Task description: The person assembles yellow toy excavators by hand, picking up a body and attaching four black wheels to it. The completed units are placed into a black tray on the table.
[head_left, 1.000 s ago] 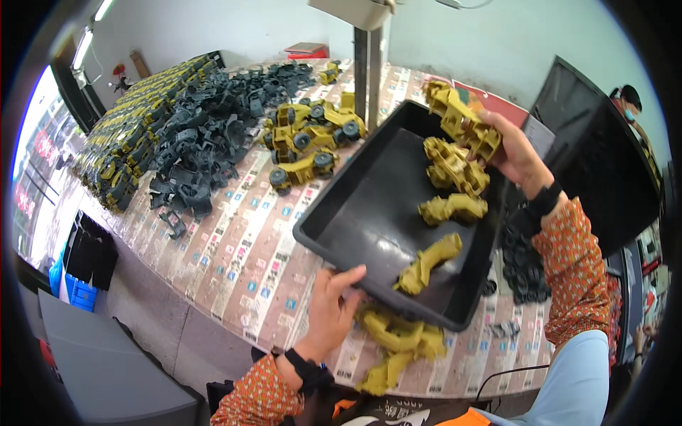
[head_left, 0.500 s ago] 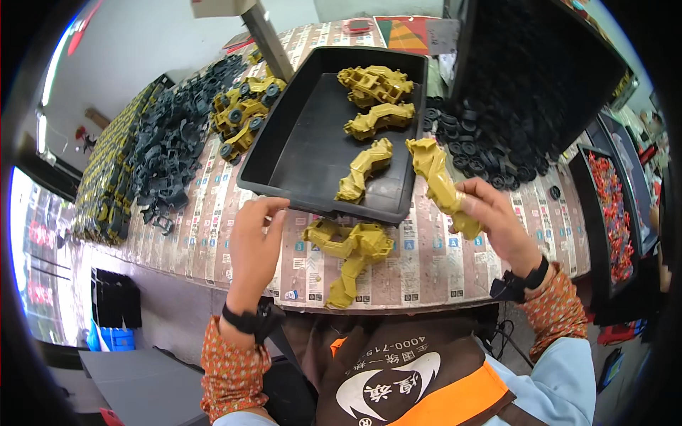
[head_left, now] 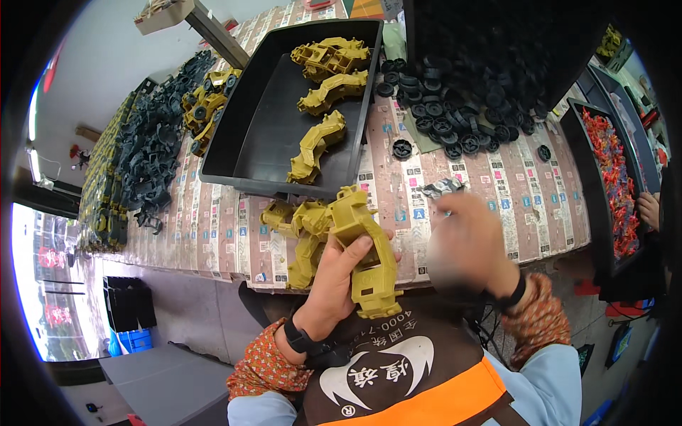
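My left hand [head_left: 335, 278] is closed around a yellow plastic toy vehicle body [head_left: 373, 273], held tilted over the near table edge. Its thumb presses on the frame's side. Just behind it, more yellow vehicle bodies [head_left: 302, 245] lie on the table, partly covered by my hand and the held one. My right hand [head_left: 472, 245] hangs over the table to the right, apart from the held body; motion smears its fingers, and no held thing can be made out. A crumpled silvery scrap [head_left: 443, 187] shows just beyond that hand.
A black tray [head_left: 238, 183] holds several yellow bodies. Black toy wheels [head_left: 455, 128] are heaped at right, with one loose wheel [head_left: 402, 148] nearer. Dark plastic parts [head_left: 150, 135] and wheeled yellow vehicles [head_left: 202, 110] lie left. Another person's hand [head_left: 648, 211] is by a bin of red-orange pieces [head_left: 609, 177].
The yellow vehicle body has passed from my right hand to my left, nearer my apron. My right hand has let go and moved lower. The view has shifted.
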Demonstrator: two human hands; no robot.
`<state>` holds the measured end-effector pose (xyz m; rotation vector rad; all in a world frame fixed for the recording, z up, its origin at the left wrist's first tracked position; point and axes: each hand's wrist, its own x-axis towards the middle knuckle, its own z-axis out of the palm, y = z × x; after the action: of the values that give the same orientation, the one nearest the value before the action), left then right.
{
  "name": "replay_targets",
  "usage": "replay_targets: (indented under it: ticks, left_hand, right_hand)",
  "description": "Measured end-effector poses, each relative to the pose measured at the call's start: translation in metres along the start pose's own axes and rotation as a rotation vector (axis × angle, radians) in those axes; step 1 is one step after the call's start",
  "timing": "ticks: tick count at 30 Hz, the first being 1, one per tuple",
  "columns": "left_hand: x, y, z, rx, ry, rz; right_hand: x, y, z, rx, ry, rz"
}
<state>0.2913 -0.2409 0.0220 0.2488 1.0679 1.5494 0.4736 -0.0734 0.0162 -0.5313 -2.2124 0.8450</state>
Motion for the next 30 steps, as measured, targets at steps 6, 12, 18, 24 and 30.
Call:
replay_targets:
  ticks: [6,12,18,24,30]
  left_hand:
    - [-0.001,-0.005,0.006,0.014,-0.073,-0.063]
    - [-0.013,0.003,-0.002,0.046,0.026,-0.029]
    - [-0.020,-0.002,-0.015,-0.144,-0.070,-0.015]
    - [-0.019,-0.002,-0.005,-0.066,-0.073,0.053]
    - [-0.009,-0.010,0.007,0.096,0.022,0.151]
  right_hand:
    - [0.090,0.083,0.020,-0.374,-0.112,-0.016]
    - [0.118,0.108,0.071,-0.501,-0.214,-0.110]
    - [0.097,0.072,0.052,-0.385,-0.290,-0.084]
    - [0.040,-0.015,0.028,0.728,-0.345,0.577]
    - [0.003,-0.034,0.052,0.831,-0.126,0.518]
